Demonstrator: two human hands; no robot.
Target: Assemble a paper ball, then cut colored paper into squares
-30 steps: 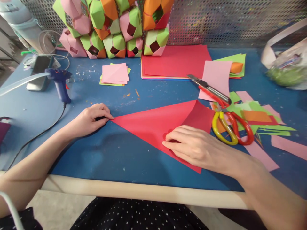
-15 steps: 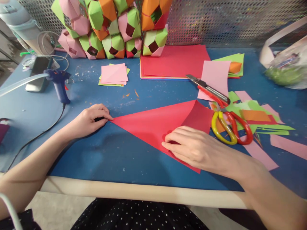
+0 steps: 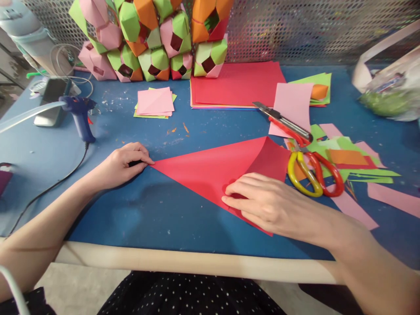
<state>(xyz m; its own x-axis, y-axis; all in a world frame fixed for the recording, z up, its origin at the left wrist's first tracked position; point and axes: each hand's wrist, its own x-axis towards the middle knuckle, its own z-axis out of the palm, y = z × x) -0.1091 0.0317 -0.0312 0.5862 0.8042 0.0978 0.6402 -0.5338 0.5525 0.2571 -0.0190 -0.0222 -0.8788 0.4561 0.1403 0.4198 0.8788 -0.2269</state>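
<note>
A sheet of red paper (image 3: 203,168) lies folded over diagonally on the blue table, its crease along the lower edge. At the right, the top layer curves up a little, and a darker red part shows under it. The pointed left corner is held down by my left hand (image 3: 126,164), fingers closed at the tip. My right hand (image 3: 262,201) rests on the lower folded edge with its fingers curled together against the paper; part of the sheet is hidden beneath it. Scissors with yellow and red handles (image 3: 316,173) lie just beyond my right hand.
A utility knife (image 3: 285,122) lies on pink paper, near coloured scraps (image 3: 351,157). Behind are a red paper stack (image 3: 236,85), small pink squares (image 3: 155,100) and folded paper modules (image 3: 154,63). A glue gun (image 3: 80,118) with its cord and a phone (image 3: 52,103) are at left.
</note>
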